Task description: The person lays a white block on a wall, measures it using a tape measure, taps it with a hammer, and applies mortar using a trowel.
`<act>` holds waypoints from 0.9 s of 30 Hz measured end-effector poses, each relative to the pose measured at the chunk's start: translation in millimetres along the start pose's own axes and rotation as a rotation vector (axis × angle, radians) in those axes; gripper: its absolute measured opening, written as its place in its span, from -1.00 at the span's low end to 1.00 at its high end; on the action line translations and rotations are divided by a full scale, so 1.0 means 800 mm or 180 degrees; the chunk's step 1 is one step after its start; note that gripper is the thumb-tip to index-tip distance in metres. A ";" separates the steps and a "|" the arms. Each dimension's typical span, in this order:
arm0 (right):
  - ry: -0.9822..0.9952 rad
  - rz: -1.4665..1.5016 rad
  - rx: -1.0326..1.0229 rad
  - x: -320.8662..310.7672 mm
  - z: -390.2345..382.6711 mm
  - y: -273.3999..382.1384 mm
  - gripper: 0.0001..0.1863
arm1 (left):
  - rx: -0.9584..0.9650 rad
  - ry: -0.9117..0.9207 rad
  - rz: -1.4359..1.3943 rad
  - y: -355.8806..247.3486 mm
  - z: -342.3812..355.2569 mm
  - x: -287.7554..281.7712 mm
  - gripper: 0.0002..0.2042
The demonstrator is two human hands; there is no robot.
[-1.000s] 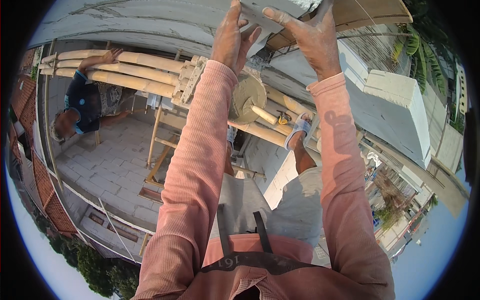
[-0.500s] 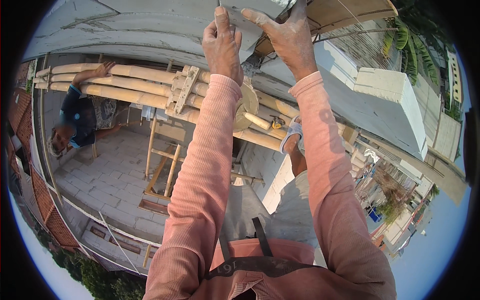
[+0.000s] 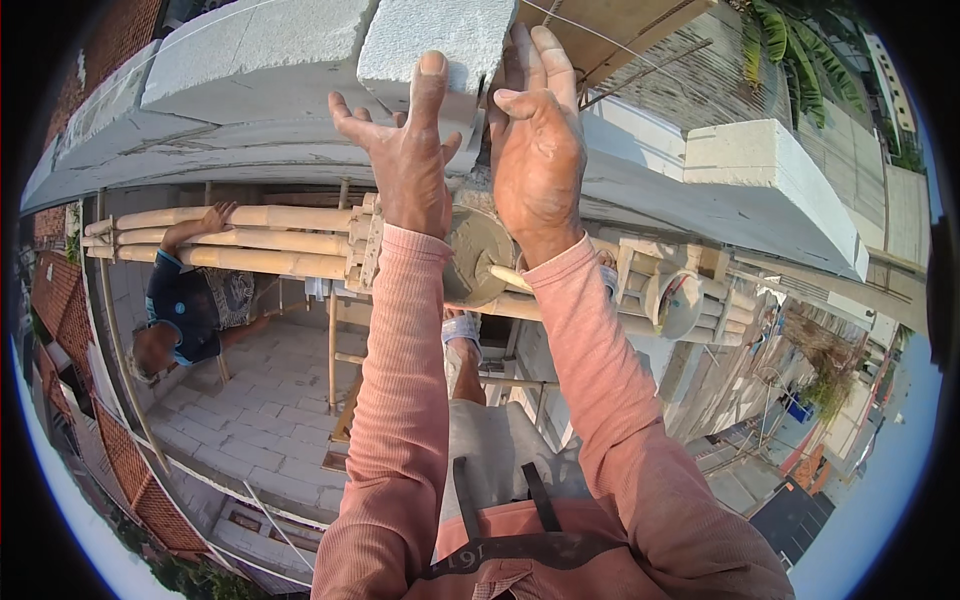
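Note:
A pale grey concrete block (image 3: 430, 45) sits at the right end of a wall row, beside another pale block (image 3: 265, 65). My left hand (image 3: 405, 150) is at the block's near face, its fingers spread and thumb pointing up. At the block's right end my right hand (image 3: 545, 140) is held upright, fingers stretched out; whether it touches the block I cannot tell. Below and between my wrists stands a round bucket of wet grey mortar (image 3: 475, 245). A tool with a pale wooden handle (image 3: 512, 278) rests in it, its head hidden.
Bamboo scaffold poles (image 3: 270, 262) run below the wall, with my sandalled foot (image 3: 462, 335) on them. A second bucket (image 3: 682, 305) stands on the right. A person in a dark shirt (image 3: 185, 310) reaches up to the poles at left. A string (image 3: 590, 35) crosses near the block.
The view has shifted, showing more of the block's top. My left hand's fingers have spread. My right hand has turned upright beside the block's end, its thumb no longer stretched toward the left.

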State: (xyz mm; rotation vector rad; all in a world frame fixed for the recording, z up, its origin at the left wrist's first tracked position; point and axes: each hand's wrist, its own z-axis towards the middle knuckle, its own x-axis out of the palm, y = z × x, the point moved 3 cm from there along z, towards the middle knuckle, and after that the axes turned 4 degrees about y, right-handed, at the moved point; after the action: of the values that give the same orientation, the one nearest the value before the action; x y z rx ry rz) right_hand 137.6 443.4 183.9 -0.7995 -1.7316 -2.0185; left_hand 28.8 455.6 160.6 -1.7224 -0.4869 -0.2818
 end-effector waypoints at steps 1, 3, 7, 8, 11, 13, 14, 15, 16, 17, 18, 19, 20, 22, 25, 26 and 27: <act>-0.0092 0.0159 -0.0187 0.002 0.001 0.006 -0.03 | -0.0052 -0.0007 0.0143 -0.004 0.002 0.004 0.27; -0.0002 0.0464 -0.0250 0.015 0.007 0.020 -0.06 | -0.0122 -0.0002 0.0285 -0.005 0.002 0.008 0.27; 0.0143 0.0478 -0.0576 0.045 0.013 0.043 -0.15 | -0.0068 -0.0072 0.0231 -0.005 0.003 0.007 0.26; 0.0304 0.0494 -0.0636 0.046 0.017 0.046 -0.14 | -0.0091 -0.0124 0.0305 -0.004 0.004 0.006 0.28; 0.0541 0.0503 -0.0730 0.036 0.008 0.046 -0.11 | 0.0064 -0.0131 0.0050 0.006 0.010 0.021 0.20; -0.0268 -0.0837 -0.0097 0.016 -0.016 0.022 -0.14 | 0.0267 0.0160 0.0548 0.009 0.028 0.005 0.20; -0.0131 -0.1156 0.0114 0.002 -0.023 -0.005 -0.13 | 0.0336 0.0309 0.0816 0.009 0.029 0.003 0.20; 0.0016 -0.1545 0.0265 -0.012 -0.027 -0.018 -0.13 | 0.0421 0.0500 0.1016 0.006 0.029 0.015 0.20; 0.0098 -0.1815 0.0339 -0.028 -0.028 -0.044 -0.12 | 0.0200 0.0038 0.0670 -0.002 0.022 0.021 0.16; 0.0009 -0.1876 0.0296 -0.042 -0.020 -0.048 -0.12 | -0.0048 -0.0388 0.0275 -0.001 0.014 0.036 0.13; 0.0092 -0.1746 0.0462 -0.047 -0.012 -0.059 -0.09 | -0.0066 -0.0440 0.0258 -0.001 0.011 0.039 0.11; 0.0069 -0.1572 0.0469 -0.048 -0.006 -0.066 -0.05 | -0.0082 -0.0392 0.0283 -0.004 0.011 0.039 0.11; 0.0037 -0.1411 0.0469 -0.051 0.000 -0.072 -0.01 | -0.0054 -0.0291 0.0287 -0.007 0.013 0.040 0.12; 0.0048 -0.1529 0.0601 -0.051 0.001 -0.073 0.00 | 0.0052 -0.0354 0.0447 -0.005 0.015 0.034 0.05; 0.0054 -0.1804 0.0844 -0.044 -0.003 -0.071 -0.03 | 0.0093 -0.0223 0.0593 -0.010 0.019 0.028 -0.10; 0.0028 -0.1928 0.0951 -0.040 -0.007 -0.071 -0.06 | 0.0093 -0.0231 0.0598 -0.010 0.019 0.026 -0.10; 0.0024 -0.1925 0.0952 -0.039 -0.012 -0.072 -0.06 | 0.0024 -0.0245 0.0572 -0.009 0.019 0.024 -0.23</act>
State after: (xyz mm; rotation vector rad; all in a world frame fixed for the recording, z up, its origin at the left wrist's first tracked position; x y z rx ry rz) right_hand 125.3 442.0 119.2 -0.1755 -2.4049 -2.0050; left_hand 41.1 474.6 172.5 -1.7613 -0.3854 -0.0847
